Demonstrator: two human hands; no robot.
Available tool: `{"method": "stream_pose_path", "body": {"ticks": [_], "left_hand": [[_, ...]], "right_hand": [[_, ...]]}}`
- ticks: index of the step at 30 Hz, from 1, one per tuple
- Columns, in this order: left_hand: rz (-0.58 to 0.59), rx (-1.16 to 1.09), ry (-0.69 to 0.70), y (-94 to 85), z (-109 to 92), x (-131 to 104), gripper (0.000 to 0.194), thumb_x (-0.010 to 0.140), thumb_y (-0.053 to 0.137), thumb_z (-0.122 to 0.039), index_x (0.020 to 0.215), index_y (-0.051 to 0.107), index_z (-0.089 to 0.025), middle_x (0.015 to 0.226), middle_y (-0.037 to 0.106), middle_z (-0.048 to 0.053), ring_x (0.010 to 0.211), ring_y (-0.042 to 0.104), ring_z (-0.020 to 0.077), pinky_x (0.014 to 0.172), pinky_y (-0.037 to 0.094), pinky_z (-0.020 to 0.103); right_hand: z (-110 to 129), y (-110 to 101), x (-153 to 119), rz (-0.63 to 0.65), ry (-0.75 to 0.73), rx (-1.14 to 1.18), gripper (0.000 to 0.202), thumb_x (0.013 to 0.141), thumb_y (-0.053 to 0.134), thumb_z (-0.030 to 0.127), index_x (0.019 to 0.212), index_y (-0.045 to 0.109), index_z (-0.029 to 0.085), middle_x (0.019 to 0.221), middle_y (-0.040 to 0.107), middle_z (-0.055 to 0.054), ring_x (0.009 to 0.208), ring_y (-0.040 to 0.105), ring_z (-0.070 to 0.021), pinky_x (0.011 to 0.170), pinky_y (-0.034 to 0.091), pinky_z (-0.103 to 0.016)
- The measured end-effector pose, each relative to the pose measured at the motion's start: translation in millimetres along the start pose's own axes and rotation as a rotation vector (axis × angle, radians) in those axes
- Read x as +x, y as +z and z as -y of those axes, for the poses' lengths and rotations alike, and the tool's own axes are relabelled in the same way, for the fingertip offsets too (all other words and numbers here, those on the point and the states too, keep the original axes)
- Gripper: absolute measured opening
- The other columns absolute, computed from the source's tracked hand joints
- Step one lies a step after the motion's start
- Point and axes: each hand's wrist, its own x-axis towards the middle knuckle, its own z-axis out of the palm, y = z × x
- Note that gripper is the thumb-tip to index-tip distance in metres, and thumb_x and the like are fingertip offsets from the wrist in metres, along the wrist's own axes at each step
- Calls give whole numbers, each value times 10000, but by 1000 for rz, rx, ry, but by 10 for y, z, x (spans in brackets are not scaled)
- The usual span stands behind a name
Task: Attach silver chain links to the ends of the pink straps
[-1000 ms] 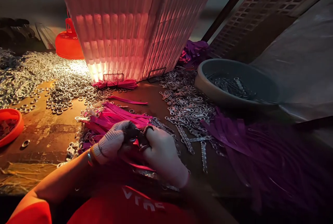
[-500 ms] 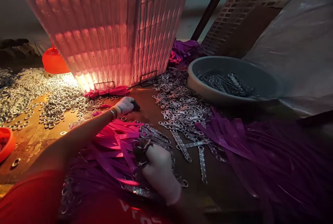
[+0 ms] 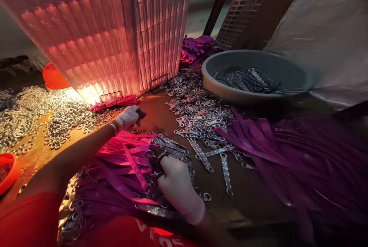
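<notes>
Fingers (image 3: 155, 161) curled, grip unclear: left hand (image 3: 128, 117) over table (image 3: 155, 111), right hand (image 3: 178, 182) at pink strips (image 3: 132, 162).

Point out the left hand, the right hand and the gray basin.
Left hand (image 3: 128, 116): head view, back of the glove.
Right hand (image 3: 176, 180): head view, back of the glove.
Gray basin (image 3: 220, 88): head view, near outer wall, below the rim.

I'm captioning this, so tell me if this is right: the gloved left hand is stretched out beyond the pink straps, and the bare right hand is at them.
The right hand is not bare: the head view shows it in a pale glove. The rest holds: the gloved left hand is stretched out beyond the pink straps, and the right hand is at them.
</notes>
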Motion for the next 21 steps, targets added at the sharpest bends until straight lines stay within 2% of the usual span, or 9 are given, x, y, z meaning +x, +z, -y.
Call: {"method": "stream_pose_path", "body": {"ticks": [2, 4, 6, 8, 11, 15, 18, 21], "left_hand": [[34, -185, 1, -106, 57, -387, 285, 967, 425, -337, 1046, 612, -137, 788, 686, 52, 444, 448, 51, 426, 352, 184], [68, -568, -19, -123, 110, -774, 230, 892, 534, -336, 1029, 594, -161, 815, 675, 30, 427, 412, 27, 400, 306, 155], [72, -829, -37, -58, 151, -1109, 233, 810, 637, -333, 969, 599, -166, 768, 636, 6, 429, 392, 17, 393, 282, 141], [47, -907, -46, 48, 173, -1360, 244, 794, 678, -372, 894, 598, -163, 708, 583, -13, 441, 386, 19, 395, 276, 139], [37, -898, -28, 178, 168, -1585, 323, 843, 640, -467, 774, 542, -167, 629, 494, -39, 439, 365, 27, 390, 254, 147], [26, -680, 45, 183, 95, -1711, 361, 879, 585, -484, 714, 489, -177, 540, 415, -66, 413, 313, 38, 380, 218, 169], [4, -469, 122, 153, 42, -1757, 335, 907, 537, -437, 703, 500, -175, 524, 424, -59, 442, 349, 56, 413, 248, 182], [-47, -264, 251, 210, 78, -1785, 293, 921, 493, -347, 691, 515, -167, 582, 498, -27, 535, 419, 84, 489, 304, 202]], "right_hand": [[28, -58, 102, 66, 19, -19, 242, 601, 454, 39, 702, 611, 191, 716, 634, -60, 668, 527, -183, 609, 332, -281], [84, -96, 223, 115, 14, -24, 284, 605, 458, 33, 774, 640, 171, 859, 667, -101, 794, 562, -207, 685, 372, -288], [162, -116, 336, 176, 5, -10, 303, 641, 462, 28, 833, 654, 162, 909, 676, -107, 840, 575, -209, 714, 379, -287], [251, -123, 413, 239, 11, -35, 270, 701, 473, 41, 852, 658, 165, 872, 683, -88, 794, 583, -198, 676, 359, -285], [373, -126, 442, 301, 27, -152, 192, 751, 508, 89, 831, 664, 167, 827, 685, -81, 712, 584, -195, 608, 301, -309], [475, -125, 365, 302, -43, -281, 149, 823, 528, 153, 818, 676, 165, 828, 681, -97, 672, 574, -189, 574, 248, -326], [502, -116, 293, 276, -116, -378, 200, 872, 505, 158, 760, 671, 159, 812, 670, -119, 664, 569, -191, 566, 230, -334], [498, -116, 255, 298, -142, -415, 225, 875, 490, 118, 743, 668, 158, 788, 666, -120, 667, 580, -196, 563, 231, -336]]}}
